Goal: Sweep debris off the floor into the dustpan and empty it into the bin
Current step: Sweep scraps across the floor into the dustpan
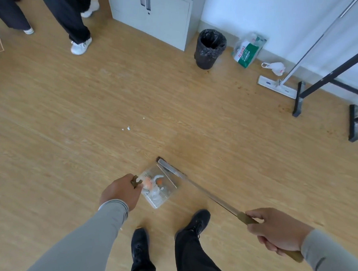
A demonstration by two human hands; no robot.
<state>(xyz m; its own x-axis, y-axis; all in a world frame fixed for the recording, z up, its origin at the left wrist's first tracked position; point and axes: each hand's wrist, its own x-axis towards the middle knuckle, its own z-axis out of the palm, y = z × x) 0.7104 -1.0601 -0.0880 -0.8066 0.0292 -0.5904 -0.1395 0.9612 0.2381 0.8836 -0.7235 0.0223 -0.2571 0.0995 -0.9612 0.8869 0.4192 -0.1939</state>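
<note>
Left hand point(123, 192): your fingers curl round the dustpan point(159, 186) handle.
Right hand point(279, 233): fingers wrapped round the broom point(198, 188).
Dustpan: on the floor by your feet, loaded.
Risk: tilt it walking to the bin point(209, 48) and litter spills; scraps point(127, 128) remain unswept.

The left hand point(120, 192) grips the brown handle of a clear dustpan point(158, 187) resting on the wooden floor point(68, 121); white and orange scraps lie inside it; the right hand point(278, 232) holds the broom point(198, 188), its head at the pan's far edge; white crumbs point(127, 128) lie ahead; a black-lined bin point(209, 48) stands beside a grey cabinet point(156, 15).
</note>
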